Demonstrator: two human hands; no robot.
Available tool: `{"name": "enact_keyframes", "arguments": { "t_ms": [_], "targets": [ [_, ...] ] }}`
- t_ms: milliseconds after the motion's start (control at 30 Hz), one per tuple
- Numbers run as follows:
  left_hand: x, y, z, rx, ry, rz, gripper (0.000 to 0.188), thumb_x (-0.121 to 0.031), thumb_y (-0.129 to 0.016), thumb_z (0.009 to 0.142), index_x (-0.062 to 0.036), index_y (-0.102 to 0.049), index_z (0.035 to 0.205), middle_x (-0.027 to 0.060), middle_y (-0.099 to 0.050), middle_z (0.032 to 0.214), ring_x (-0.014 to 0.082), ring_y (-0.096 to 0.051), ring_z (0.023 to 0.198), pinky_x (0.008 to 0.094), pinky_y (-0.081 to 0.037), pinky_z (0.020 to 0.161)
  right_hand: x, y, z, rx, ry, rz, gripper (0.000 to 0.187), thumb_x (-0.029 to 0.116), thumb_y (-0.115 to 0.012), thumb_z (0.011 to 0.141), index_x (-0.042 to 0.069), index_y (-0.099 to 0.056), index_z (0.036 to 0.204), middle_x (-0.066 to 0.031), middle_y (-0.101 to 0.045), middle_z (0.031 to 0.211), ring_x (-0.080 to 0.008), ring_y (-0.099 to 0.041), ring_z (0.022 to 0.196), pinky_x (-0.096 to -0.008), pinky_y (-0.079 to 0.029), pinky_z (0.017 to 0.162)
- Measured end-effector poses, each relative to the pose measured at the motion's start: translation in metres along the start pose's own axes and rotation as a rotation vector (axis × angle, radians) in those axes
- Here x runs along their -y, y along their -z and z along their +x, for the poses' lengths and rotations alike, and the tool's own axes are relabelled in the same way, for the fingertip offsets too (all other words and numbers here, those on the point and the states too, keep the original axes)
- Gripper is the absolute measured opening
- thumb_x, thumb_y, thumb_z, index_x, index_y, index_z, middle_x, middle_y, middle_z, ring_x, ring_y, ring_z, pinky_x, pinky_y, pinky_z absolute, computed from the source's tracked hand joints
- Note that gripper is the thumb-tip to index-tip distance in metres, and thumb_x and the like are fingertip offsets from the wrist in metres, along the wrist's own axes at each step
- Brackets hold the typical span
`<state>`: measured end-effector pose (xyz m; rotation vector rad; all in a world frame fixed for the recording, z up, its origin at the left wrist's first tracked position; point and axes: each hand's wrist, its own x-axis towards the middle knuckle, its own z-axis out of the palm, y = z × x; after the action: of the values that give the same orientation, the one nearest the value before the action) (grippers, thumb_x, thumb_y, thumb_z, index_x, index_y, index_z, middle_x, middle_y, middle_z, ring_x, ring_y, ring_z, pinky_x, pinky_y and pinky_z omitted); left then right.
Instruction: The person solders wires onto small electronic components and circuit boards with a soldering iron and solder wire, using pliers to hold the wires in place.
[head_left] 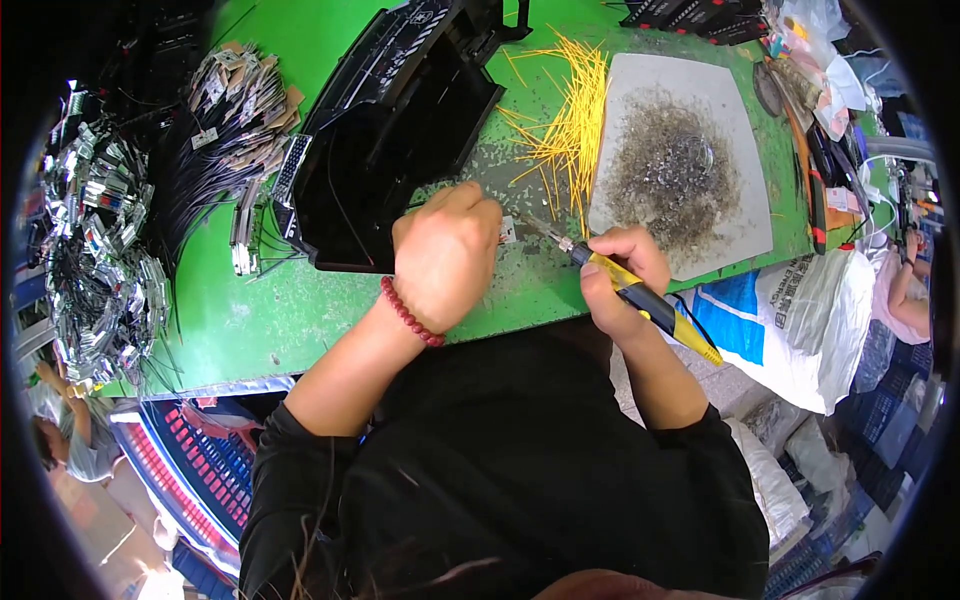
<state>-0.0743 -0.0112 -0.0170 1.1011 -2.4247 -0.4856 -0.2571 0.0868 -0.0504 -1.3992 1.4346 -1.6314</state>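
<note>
Near the green surface's (300, 310) front edge, the left hand (445, 255) pinches a small connector (508, 231), and the right hand (620, 280) clenches a yellow-handled tool (640, 297). Its tip sits just beside the fingers, so a slip could jab them.

My left hand (445, 255) lay knuckles up, fingers curled under and pinched together at the tips, its back turned to my eyes; the left forearm rose bare from a black sleeve pushed to the elbow, slanting up and rightward, with a band of red beads at the wrist; my right hand (622, 282) was closed in a fist-like grip, thumb laid along the top and pointing towards the left hand; the right forearm ran up and leftward, bare below its sleeve; the two hands sat near each other, not touching.
</note>
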Motion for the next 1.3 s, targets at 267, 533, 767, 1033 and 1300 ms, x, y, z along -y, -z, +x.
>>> {"name": "enact_keyframes", "arguments": {
  "t_ms": [267, 533, 767, 1033, 1300],
  "targets": [
    [-0.002, -0.002, -0.001, -0.013, 0.003, 0.015, 0.008, -0.004, -0.068, 0.071, -0.0066, -0.061, 0.07, 0.0065, -0.058, 0.075, 0.0266, -0.062, 0.073, 0.0371, -0.05, 0.06, 0.008, -0.001, -0.011, 0.0, -0.022, -0.059, 0.018, 0.011, -0.07, 0.072, -0.001, -0.059, 0.081, -0.0051, -0.058, 0.065, -0.0085, -0.049, 0.051, -0.0233, -0.038, 0.047],
    [-0.001, -0.004, -0.001, -0.032, -0.019, 0.014, 0.007, -0.003, -0.067, 0.072, -0.0064, -0.061, 0.07, 0.0066, -0.057, 0.075, 0.0263, -0.061, 0.072, 0.0367, -0.049, 0.058, 0.007, 0.001, -0.011, 0.045, -0.032, -0.055, 0.02, 0.011, -0.068, 0.077, 0.0, -0.056, 0.087, -0.0029, -0.056, 0.072, -0.0063, -0.046, 0.058, -0.0226, -0.036, 0.052],
    [-0.001, -0.002, -0.003, -0.025, -0.015, 0.026, 0.008, -0.004, -0.068, 0.072, -0.0066, -0.06, 0.071, 0.006, -0.057, 0.075, 0.0254, -0.061, 0.072, 0.0359, -0.049, 0.058, 0.002, -0.001, -0.014, 0.02, 0.005, -0.077, 0.018, 0.009, -0.069, 0.073, 0.0, -0.058, 0.084, -0.0021, -0.056, 0.065, -0.0051, -0.046, 0.052, -0.0219, -0.036, 0.047],
    [-0.002, -0.004, -0.002, -0.046, -0.029, 0.019, 0.008, -0.005, -0.068, 0.074, -0.0076, -0.061, 0.072, 0.0059, -0.057, 0.074, 0.0263, -0.061, 0.07, 0.0362, -0.049, 0.058, 0.013, -0.005, -0.01, -0.022, -0.102, 0.003, 0.022, 0.008, -0.072, 0.077, -0.001, -0.059, 0.093, -0.0028, -0.06, 0.072, -0.0053, -0.051, 0.06, -0.021, -0.042, 0.054],
    [-0.005, 0.012, 0.0, -0.038, -0.007, -0.08, 0.007, -0.005, -0.069, 0.075, -0.0066, -0.062, 0.074, 0.0073, -0.059, 0.074, 0.027, -0.061, 0.07, 0.0369, -0.048, 0.059, 0.015, -0.016, 0.01, 0.102, -0.053, -0.156, 0.03, 0.007, -0.067, 0.087, 0.006, -0.059, 0.116, -0.0068, -0.064, 0.075, -0.0109, -0.06, 0.061, -0.0239, -0.049, 0.055]
  ]
}}
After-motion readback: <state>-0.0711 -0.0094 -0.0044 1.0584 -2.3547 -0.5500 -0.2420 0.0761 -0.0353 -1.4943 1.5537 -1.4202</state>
